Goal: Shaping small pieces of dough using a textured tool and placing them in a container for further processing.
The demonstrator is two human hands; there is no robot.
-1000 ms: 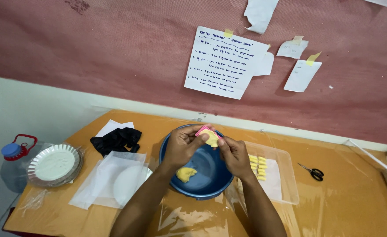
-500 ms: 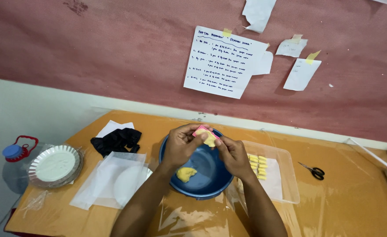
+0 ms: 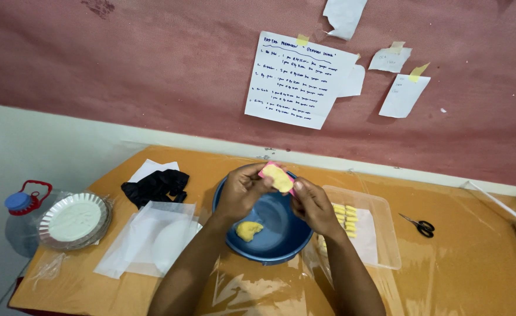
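Note:
My left hand [image 3: 243, 190] and my right hand [image 3: 312, 203] meet above a blue bowl [image 3: 272, 241]. Together they hold a small pink mould [image 3: 277, 177] packed with yellow dough, my left fingers on its left end, my right fingers under its right end. A lump of yellow dough [image 3: 249, 230] lies at the bottom of the bowl. To the right of the bowl stands a clear plastic tray [image 3: 381, 237] lined with white paper, with several shaped yellow dough pieces [image 3: 344, 218] in rows along its left side.
Black gloves [image 3: 155, 186] lie on white paper at the back left. A plastic bag with a white round [image 3: 152, 240] lies left of the bowl. A stack of foil plates [image 3: 73, 220] and a water jug [image 3: 21, 219] sit far left. Scissors [image 3: 419, 225] lie right of the tray.
Both hands and the pink mould have stayed over the bowl, with only a slight shift of the fingers on the mould.

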